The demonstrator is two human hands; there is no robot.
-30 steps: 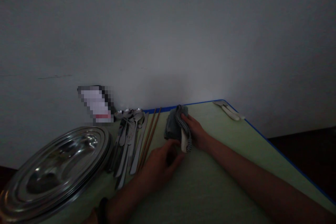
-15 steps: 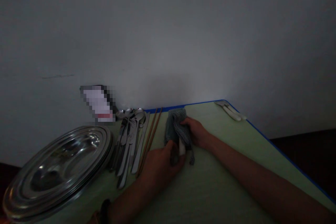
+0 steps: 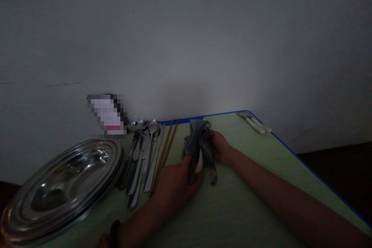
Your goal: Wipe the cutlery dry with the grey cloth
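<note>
My left hand [image 3: 176, 184] is closed on a utensil with a white handle [image 3: 199, 163]. The utensil's other end is hidden inside a grey-blue cloth [image 3: 194, 139], so its kind does not show. My right hand [image 3: 222, 148] grips the cloth from the right side, folded around the utensil. A loose corner of the cloth hangs down below the right hand. Just left of the cloth lie two wooden chopsticks [image 3: 165, 155], side by side on the light green table [image 3: 226, 205].
Several metal spoons, forks and knives [image 3: 143, 159] lie left of the chopsticks. A stack of oval metal plates [image 3: 116, 148] fills the left front. A blurred-out phone-like object [image 3: 107, 114] leans on the wall. White-handled cutlery [image 3: 254, 123] lies near the blue-edged right corner.
The cloth has been folded differently, its top now bunched narrower and shifted slightly right. My right fingers have moved further behind it. The white handle appears more tilted.
</note>
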